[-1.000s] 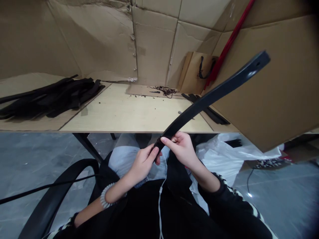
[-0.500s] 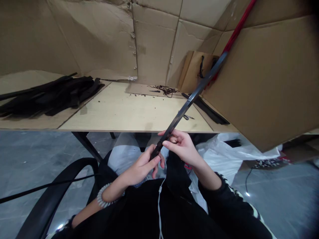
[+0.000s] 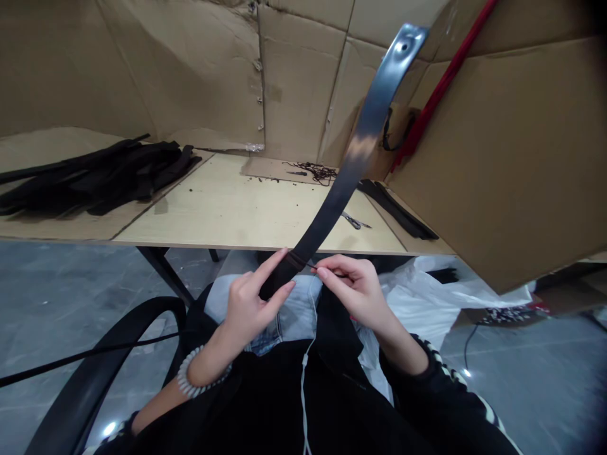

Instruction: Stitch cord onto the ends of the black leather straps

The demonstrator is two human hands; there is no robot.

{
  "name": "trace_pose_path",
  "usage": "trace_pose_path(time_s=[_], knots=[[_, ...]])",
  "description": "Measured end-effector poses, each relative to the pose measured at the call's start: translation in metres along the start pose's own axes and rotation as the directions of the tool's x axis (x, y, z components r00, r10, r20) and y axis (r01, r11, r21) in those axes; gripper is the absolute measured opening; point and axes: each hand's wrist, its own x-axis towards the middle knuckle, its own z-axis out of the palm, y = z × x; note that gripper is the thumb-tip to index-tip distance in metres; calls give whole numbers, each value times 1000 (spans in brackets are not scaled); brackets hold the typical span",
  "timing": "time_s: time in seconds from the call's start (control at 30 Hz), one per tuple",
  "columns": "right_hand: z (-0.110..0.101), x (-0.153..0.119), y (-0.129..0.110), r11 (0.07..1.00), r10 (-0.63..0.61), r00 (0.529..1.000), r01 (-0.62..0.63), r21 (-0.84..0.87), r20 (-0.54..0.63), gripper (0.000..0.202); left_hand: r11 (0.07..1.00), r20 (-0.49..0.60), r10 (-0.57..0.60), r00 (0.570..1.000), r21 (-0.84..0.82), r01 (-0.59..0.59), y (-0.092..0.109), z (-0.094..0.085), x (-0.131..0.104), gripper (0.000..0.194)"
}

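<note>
While the left hand point(image 3: 246, 303) grips the dark strip point(image 3: 327, 205) near the front edge of the table point(image 3: 222, 215), the right hand point(image 3: 356, 289) pinches a thin cord point(image 3: 310, 266).

The curved strip point(image 3: 329, 208) is matt black by the left hand point(image 3: 256, 300) and silvery blue at its far end, with a dark brown band point(image 3: 297, 260) between the 2 hands and a black cord point(image 3: 311, 266) at the right hand point(image 3: 355, 287). Behind the left hand is a grey coiled wristband point(image 3: 186, 373), behind the right a black sleeve point(image 3: 455, 398) patterned in cream. Beyond the hands, the tabletop point(image 3: 237, 208) is pale yellow.
</note>
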Motion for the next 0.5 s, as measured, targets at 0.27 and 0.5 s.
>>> trace_pose_path(time_s=[0.27,0.5], knots=[[8,-9,-13,987,-110,991,118,-113,78,12,884,62,235,970,402,-240,-5,-5,2,58],[11,-8,-12,964,-164,968,198,-178,190,16,897,108,231,967,361,-255,1,-7,3,45]])
